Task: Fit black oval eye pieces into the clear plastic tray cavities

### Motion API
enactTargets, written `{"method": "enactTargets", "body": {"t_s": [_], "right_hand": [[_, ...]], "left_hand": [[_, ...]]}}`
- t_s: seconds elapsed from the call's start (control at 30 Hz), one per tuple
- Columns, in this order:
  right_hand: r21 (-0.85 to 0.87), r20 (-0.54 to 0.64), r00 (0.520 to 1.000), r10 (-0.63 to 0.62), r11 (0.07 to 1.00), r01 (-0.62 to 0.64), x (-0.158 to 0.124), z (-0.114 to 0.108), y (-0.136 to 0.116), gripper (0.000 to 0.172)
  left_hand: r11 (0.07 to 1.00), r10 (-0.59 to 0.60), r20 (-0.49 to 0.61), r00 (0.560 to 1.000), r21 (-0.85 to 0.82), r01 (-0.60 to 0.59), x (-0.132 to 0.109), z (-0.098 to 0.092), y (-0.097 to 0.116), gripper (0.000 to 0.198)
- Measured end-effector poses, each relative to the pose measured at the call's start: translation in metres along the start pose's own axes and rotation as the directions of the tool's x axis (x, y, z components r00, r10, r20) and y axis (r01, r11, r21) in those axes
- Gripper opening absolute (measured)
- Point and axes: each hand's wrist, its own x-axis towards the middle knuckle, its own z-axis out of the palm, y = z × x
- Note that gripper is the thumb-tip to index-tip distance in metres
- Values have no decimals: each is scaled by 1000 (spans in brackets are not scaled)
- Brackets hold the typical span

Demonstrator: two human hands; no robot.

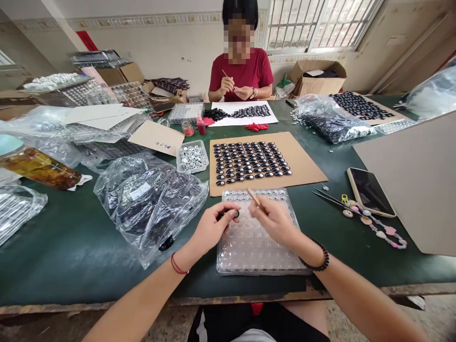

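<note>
Bare forearms (140, 297), L hand (213, 223) pinching small glossy blk piece (237, 214), R hand (273, 221) closed round slim tan stick (254, 196), fingertips over clear dimpled plastic tray (258, 259), dk green surface (85, 270), shiny ovals (248, 177) rowed on cardbd (306, 171) beyond

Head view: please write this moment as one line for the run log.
left hand: black piece held | right hand: stick held | tray: below right hand | cardboard: black ovals in rows
</note>
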Motion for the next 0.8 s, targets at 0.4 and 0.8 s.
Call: {"method": "enactTargets", "body": {"t_s": [0.4, 0.8], "right_hand": [[-99, 94, 995, 38, 995, -29, 5, 0, -3, 15], [102, -722, 677, 146, 989, -105, 44, -112, 65, 37]], "left_hand": [[991, -85, 141, 986, -92, 98, -5, 2, 6, 37], [590, -375, -77, 924, -788, 174, 18, -31, 10, 26]]}}
